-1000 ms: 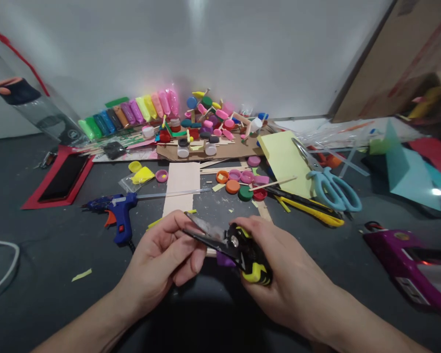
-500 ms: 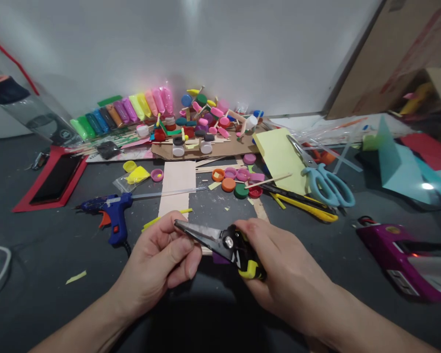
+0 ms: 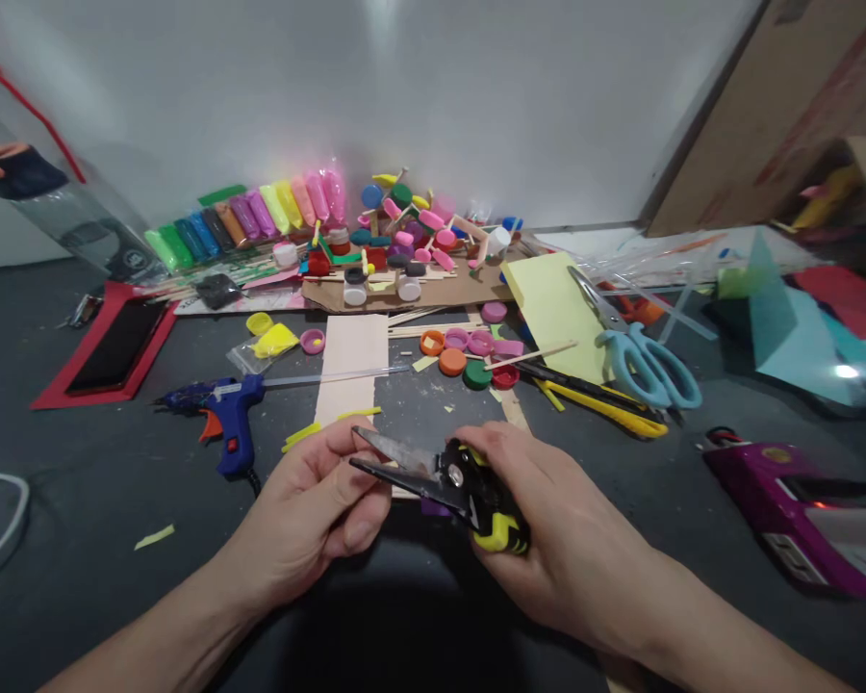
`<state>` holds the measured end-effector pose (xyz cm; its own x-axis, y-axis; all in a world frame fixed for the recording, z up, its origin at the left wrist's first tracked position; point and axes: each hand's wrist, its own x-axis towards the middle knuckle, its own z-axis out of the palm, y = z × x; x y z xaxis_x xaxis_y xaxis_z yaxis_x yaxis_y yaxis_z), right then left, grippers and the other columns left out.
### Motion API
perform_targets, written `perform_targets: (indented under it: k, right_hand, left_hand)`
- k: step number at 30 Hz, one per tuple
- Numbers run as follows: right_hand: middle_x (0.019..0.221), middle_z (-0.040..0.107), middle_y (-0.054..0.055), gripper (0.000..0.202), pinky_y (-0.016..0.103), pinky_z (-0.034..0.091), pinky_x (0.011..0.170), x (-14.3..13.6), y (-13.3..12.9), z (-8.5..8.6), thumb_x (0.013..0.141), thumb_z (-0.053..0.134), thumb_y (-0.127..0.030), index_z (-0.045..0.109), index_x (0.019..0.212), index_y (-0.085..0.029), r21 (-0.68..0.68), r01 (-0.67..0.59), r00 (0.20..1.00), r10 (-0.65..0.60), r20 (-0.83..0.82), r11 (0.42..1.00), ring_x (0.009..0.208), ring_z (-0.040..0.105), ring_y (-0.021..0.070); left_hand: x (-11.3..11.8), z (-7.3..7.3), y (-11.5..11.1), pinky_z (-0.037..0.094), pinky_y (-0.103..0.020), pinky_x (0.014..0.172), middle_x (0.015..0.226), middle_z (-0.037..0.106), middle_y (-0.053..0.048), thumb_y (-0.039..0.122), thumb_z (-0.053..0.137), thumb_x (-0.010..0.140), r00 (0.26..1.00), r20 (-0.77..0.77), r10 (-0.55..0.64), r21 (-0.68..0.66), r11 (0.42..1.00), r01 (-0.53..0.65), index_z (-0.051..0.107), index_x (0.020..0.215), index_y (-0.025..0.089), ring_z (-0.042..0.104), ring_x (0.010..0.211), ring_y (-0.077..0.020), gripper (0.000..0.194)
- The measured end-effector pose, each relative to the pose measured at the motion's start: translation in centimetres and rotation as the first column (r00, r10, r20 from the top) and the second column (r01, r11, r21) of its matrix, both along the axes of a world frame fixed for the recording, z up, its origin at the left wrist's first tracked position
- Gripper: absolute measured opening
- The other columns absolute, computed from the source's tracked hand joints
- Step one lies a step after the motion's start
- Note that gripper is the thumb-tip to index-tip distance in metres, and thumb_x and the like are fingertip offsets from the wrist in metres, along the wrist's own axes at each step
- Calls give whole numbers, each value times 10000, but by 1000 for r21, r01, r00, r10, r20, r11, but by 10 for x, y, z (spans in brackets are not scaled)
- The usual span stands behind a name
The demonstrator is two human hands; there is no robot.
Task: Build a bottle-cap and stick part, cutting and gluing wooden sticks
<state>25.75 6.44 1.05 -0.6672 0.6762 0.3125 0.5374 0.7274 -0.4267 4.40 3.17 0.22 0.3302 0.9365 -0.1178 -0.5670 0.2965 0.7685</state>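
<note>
My right hand (image 3: 548, 510) grips the black and yellow handles of a pair of snips (image 3: 440, 481). Their two blades are parted and point left, the tips beside the fingers of my left hand (image 3: 324, 500). Those left fingers are pinched together near the blades; whatever they hold is too hidden to make out. Just beyond my left hand are thin yellow strips (image 3: 303, 436) and a pale wooden strip (image 3: 350, 356). A purple piece (image 3: 434, 507) shows partly under the snips.
A blue glue gun (image 3: 235, 423) lies to the left, near a phone (image 3: 119, 346) on red card. Coloured bottle caps (image 3: 477, 374), a yellow utility knife (image 3: 606, 404) and blue-handled scissors (image 3: 649, 366) lie ahead and right. A purple device (image 3: 794, 510) sits at far right.
The blades of the snips, nearly closed together before, are now spread apart. Both hands stay in almost the same place, and the whole view has shifted slightly.
</note>
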Motion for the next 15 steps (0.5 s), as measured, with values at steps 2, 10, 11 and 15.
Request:
perform_targets:
  k: [2, 10, 11, 15]
  right_hand:
    - [968, 666, 127, 452, 341, 552, 727, 1, 0, 1, 712, 490, -103, 494, 1164, -117, 2, -9, 1000, 9, 8, 1000, 852, 645, 238]
    - [885, 649, 117, 418, 339, 521, 650, 8, 5, -2, 714, 480, -80, 497, 1131, -109, 85, -6, 1000, 5, 13, 996, 762, 615, 238]
    - [910, 650, 119, 405, 339, 524, 669, 8, 6, -1, 741, 485, -96, 490, 1145, -115, 79, 3, 1000, -3, -3, 997, 787, 620, 238]
    - [970, 639, 108, 398, 334, 525, 733, 8, 7, 1, 777, 510, -144, 477, 1174, -141, 16, -11, 1000, 11, -17, 1000, 854, 623, 231]
  left_hand:
    - [0, 1, 0, 170, -122, 358, 440, 354, 101, 345, 633, 902, 1000, 0, -13, 5, 1000, 13, 601, 814, 202, 185, 360, -26, 171]
    - [1, 4, -2, 165, -135, 351, 398, 366, 103, 387, 613, 911, 996, -90, -17, -86, 996, 9, 584, 777, 180, 167, 334, -22, 248]
    - [1, 4, -2, 163, -140, 351, 391, 367, 103, 399, 611, 910, 994, -107, -15, -97, 995, 4, 589, 779, 174, 171, 333, -23, 262]
    - [0, 4, -2, 129, -152, 334, 394, 384, 104, 426, 648, 879, 994, -110, -4, -105, 994, -7, 598, 808, 174, 180, 325, -27, 267]
